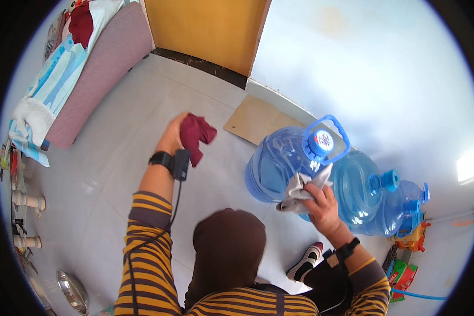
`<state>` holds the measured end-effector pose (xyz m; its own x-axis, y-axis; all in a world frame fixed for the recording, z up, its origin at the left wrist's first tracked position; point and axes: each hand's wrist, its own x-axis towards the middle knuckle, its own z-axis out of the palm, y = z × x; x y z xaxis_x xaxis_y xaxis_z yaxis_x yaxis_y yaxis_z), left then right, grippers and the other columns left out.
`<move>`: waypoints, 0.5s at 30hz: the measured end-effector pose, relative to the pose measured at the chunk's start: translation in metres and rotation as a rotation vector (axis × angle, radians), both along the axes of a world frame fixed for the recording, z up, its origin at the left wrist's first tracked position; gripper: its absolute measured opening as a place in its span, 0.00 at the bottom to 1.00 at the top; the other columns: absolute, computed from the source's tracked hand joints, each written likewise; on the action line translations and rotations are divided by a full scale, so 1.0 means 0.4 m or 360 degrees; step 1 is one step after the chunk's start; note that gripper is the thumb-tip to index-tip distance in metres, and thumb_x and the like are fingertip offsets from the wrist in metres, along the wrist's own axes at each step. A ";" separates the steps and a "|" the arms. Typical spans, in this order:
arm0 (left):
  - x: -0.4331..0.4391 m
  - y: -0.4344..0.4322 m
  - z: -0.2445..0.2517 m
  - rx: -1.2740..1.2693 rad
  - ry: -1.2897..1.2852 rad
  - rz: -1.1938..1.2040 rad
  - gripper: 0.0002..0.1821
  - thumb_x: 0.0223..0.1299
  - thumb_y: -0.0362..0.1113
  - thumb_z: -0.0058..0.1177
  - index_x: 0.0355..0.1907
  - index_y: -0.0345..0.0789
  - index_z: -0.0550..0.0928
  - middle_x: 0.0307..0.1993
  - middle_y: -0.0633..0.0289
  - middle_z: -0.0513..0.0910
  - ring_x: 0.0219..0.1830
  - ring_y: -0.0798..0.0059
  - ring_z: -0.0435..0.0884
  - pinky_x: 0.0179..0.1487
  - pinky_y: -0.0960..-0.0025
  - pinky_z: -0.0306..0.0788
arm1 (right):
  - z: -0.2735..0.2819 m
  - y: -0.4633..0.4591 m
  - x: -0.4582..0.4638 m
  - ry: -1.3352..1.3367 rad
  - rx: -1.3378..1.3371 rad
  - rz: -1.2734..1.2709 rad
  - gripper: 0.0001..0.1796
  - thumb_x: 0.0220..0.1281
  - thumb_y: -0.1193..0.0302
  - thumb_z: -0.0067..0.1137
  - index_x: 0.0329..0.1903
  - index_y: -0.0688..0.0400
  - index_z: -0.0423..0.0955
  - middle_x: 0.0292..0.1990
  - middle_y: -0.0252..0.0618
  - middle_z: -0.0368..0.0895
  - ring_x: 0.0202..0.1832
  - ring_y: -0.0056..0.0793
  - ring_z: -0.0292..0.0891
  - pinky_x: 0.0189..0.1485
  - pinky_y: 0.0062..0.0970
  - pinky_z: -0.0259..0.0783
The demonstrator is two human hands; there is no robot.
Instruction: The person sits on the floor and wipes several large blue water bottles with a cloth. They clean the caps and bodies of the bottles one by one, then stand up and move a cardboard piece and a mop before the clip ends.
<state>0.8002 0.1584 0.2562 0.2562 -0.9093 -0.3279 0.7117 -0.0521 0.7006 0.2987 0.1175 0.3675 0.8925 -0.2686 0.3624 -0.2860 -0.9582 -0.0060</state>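
In my left hand (pixel 177 134) is a crumpled dark red cloth (pixel 195 136), held above the tiled floor with its ends hanging down. My right hand (pixel 322 205) grips a bunched grey-white cloth (pixel 298 193) close to the side of a large blue plastic water bottle (pixel 278 164). That bottle has a blue loop handle (pixel 345 138) and a blue cap with a printed label (pixel 323 141). Beside it stands a second large water bottle (pixel 355 185) with a blue cap. The right palm is hidden by fingers and cloth.
More water bottles (pixel 391 209) stand along the white wall at right. A flat cardboard sheet (pixel 260 118) lies by the wall's base. A pink sofa (pixel 102 79) is at upper left, a metal basin (pixel 73 292) at lower left. A yellow door (pixel 205 31) is ahead.
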 end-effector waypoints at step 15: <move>-0.299 -0.288 -0.377 0.0743 -0.0413 -0.0417 0.16 0.65 0.40 0.58 0.45 0.29 0.86 0.32 0.58 0.85 0.31 0.68 0.82 0.32 0.63 0.75 | -0.058 -0.035 -0.047 0.0043 0.0315 0.0016 0.11 0.43 0.64 0.75 0.33 0.45 0.86 0.58 0.28 0.79 0.57 0.42 0.73 0.52 0.46 0.77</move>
